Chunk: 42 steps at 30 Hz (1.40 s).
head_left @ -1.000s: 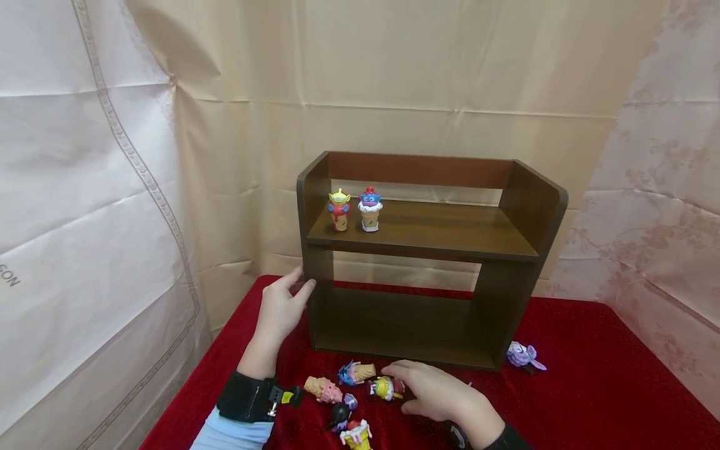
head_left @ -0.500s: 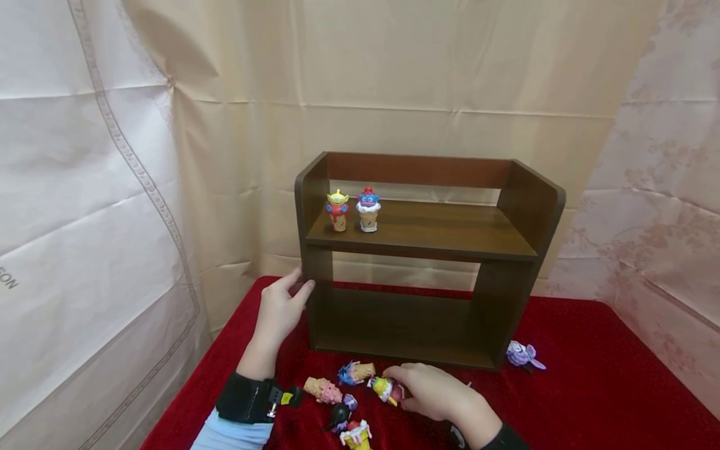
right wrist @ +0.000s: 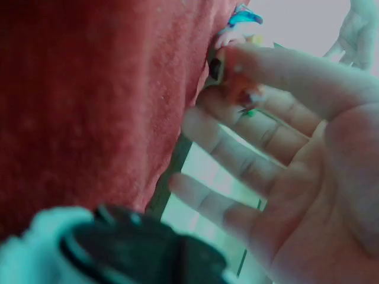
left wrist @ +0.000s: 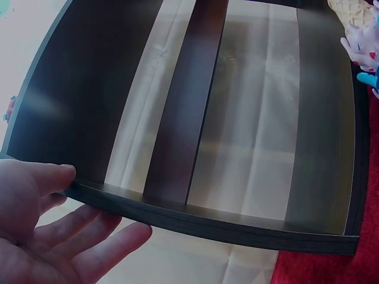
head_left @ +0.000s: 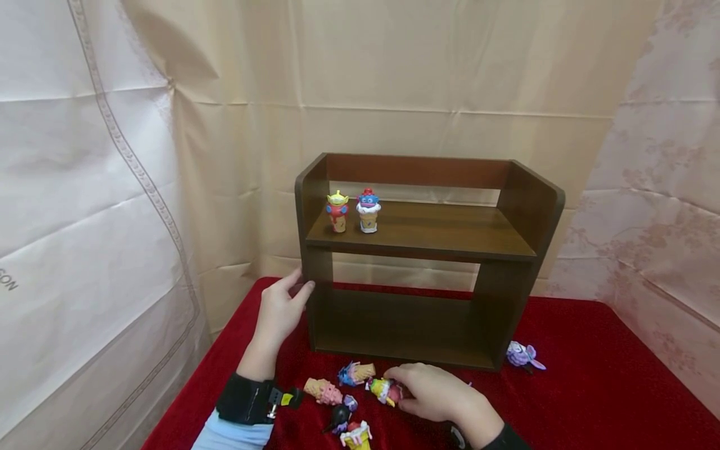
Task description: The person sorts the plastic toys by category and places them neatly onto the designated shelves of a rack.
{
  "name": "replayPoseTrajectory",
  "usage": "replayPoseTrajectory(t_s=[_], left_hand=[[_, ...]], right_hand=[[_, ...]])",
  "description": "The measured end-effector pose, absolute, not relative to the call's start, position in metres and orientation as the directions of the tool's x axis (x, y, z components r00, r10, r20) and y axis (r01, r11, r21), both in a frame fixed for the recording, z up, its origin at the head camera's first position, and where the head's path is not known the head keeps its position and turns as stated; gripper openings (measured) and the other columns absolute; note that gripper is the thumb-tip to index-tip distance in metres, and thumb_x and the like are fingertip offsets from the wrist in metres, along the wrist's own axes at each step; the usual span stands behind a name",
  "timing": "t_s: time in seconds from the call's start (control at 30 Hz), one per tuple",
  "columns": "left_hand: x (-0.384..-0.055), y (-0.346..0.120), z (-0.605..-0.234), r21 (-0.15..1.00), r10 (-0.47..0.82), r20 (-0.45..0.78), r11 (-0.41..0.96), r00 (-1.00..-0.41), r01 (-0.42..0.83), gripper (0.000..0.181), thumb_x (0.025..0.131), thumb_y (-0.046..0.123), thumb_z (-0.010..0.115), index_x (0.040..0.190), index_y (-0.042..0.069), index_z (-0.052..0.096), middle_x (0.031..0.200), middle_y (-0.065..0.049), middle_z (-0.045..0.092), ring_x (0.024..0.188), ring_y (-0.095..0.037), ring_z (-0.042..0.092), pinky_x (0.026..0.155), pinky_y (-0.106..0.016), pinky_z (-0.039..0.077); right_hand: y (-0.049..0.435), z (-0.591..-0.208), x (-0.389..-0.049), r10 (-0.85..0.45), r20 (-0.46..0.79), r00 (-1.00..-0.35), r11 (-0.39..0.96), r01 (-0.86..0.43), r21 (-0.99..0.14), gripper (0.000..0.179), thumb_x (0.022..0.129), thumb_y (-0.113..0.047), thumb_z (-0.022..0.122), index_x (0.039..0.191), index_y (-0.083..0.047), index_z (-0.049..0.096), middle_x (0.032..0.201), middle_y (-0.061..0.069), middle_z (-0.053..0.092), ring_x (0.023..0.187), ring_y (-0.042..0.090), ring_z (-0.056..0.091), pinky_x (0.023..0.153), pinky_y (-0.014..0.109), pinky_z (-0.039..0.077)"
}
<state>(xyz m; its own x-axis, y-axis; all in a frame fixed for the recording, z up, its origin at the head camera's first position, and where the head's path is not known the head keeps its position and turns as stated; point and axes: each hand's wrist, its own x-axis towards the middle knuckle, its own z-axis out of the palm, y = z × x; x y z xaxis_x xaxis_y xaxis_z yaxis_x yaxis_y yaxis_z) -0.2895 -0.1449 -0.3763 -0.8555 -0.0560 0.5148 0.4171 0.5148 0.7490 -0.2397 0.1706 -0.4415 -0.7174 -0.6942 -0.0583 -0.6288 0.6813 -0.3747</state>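
A yellow and pink toy (head_left: 384, 390) is in the tips of the right hand (head_left: 435, 394), pinched by thumb and finger, down by the red cloth (head_left: 585, 350). A blue cone toy (head_left: 356, 373) and a peach cone toy (head_left: 323, 391) lie left of that hand. A purple toy (head_left: 523, 355) sits to its right. The left hand (head_left: 281, 306) touches the side of the brown shelf (head_left: 444, 228), fingers spread. Two toys stand on the shelf, higher than both hands.
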Motion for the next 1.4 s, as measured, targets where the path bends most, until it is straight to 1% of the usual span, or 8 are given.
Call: replayPoseTrajectory(t_s=[0.2, 0.4, 0.57, 0.7, 0.87, 1.1, 1.27, 1.4], left_hand=[[-0.289, -0.144, -0.377, 0.74, -0.044, 0.522, 0.521, -0.852, 0.426, 0.047, 0.099, 0.016, 0.068, 0.145, 0.01, 0.059, 0.131, -0.013, 0.067, 0.106, -0.03, 0.071, 0.074, -0.037, 0.062], [-0.29, -0.143, -0.377, 0.747, -0.046, 0.509, 0.519, -0.859, 0.415, 0.047, 0.1, 0.017, 0.068, 0.145, 0.012, 0.058, 0.132, -0.013, 0.067, 0.103, -0.03, 0.071, 0.072, -0.036, 0.062], [-0.29, -0.143, -0.377, 0.744, -0.048, 0.511, 0.524, -0.858, 0.414, 0.047, 0.1, 0.018, 0.068, 0.146, 0.014, 0.059, 0.131, -0.012, 0.068, 0.101, -0.028, 0.072, 0.071, -0.034, 0.062], [-0.291, -0.143, -0.376, 0.739, -0.049, 0.516, 0.529, -0.855, 0.416, 0.047, 0.1, 0.019, 0.068, 0.145, 0.014, 0.059, 0.13, -0.012, 0.068, 0.098, -0.026, 0.072, 0.07, -0.034, 0.062], [-0.29, -0.144, -0.377, 0.738, -0.049, 0.518, 0.53, -0.854, 0.418, 0.046, 0.099, 0.018, 0.068, 0.144, 0.013, 0.06, 0.129, -0.012, 0.069, 0.097, -0.027, 0.072, 0.071, -0.035, 0.062], [-0.291, -0.144, -0.378, 0.744, -0.048, 0.515, 0.52, -0.856, 0.419, 0.046, 0.1, 0.017, 0.068, 0.145, 0.012, 0.059, 0.13, -0.012, 0.068, 0.099, -0.029, 0.072, 0.07, -0.034, 0.062], [-0.289, -0.144, -0.377, 0.747, -0.051, 0.513, 0.518, -0.857, 0.417, 0.047, 0.099, 0.017, 0.069, 0.145, 0.012, 0.059, 0.13, -0.011, 0.068, 0.099, -0.029, 0.072, 0.071, -0.035, 0.062], [-0.289, -0.145, -0.378, 0.747, -0.051, 0.512, 0.52, -0.857, 0.415, 0.047, 0.099, 0.017, 0.069, 0.145, 0.011, 0.059, 0.131, -0.012, 0.068, 0.1, -0.029, 0.072, 0.071, -0.035, 0.062]], right_hand=[[0.173, -0.438, -0.239, -0.716, -0.006, -0.698, 0.643, -0.656, -0.396, 0.028, 0.098, -0.031, 0.069, 0.123, -0.019, 0.072, 0.108, -0.015, 0.065, 0.094, -0.001, 0.059, 0.084, 0.031, 0.056], [0.176, -0.432, -0.237, -0.704, 0.066, -0.707, 0.629, -0.664, -0.404, 0.017, 0.1, -0.031, 0.065, 0.111, -0.023, 0.074, 0.1, -0.018, 0.063, 0.084, -0.001, 0.056, 0.075, 0.027, 0.053], [0.179, -0.428, -0.235, -0.687, 0.132, -0.714, 0.625, -0.675, -0.392, 0.008, 0.097, -0.028, 0.066, 0.098, -0.025, 0.073, 0.089, -0.02, 0.06, 0.075, 0.0, 0.054, 0.066, 0.024, 0.05], [0.181, -0.427, -0.235, -0.679, 0.131, -0.722, 0.634, -0.667, -0.39, 0.006, 0.096, -0.028, 0.067, 0.094, -0.026, 0.073, 0.085, -0.021, 0.06, 0.071, 0.0, 0.053, 0.063, 0.023, 0.048], [0.18, -0.426, -0.236, -0.673, 0.09, -0.734, 0.642, -0.641, -0.421, 0.01, 0.098, -0.031, 0.066, 0.1, -0.025, 0.074, 0.088, -0.02, 0.062, 0.073, 0.0, 0.056, 0.065, 0.024, 0.051], [0.179, -0.427, -0.236, -0.684, 0.102, -0.722, 0.626, -0.653, -0.425, 0.026, 0.1, -0.037, 0.067, 0.117, -0.018, 0.073, 0.101, -0.016, 0.063, 0.087, 0.0, 0.06, 0.076, 0.028, 0.056], [0.178, -0.429, -0.238, -0.698, 0.126, -0.705, 0.585, -0.663, -0.467, 0.028, 0.102, -0.031, 0.065, 0.125, -0.015, 0.068, 0.107, -0.014, 0.064, 0.092, 0.0, 0.059, 0.08, 0.028, 0.056], [0.177, -0.43, -0.239, -0.708, 0.136, -0.693, 0.557, -0.667, -0.495, 0.023, 0.102, -0.026, 0.065, 0.123, -0.017, 0.067, 0.108, -0.014, 0.065, 0.092, 0.0, 0.059, 0.079, 0.026, 0.055]])
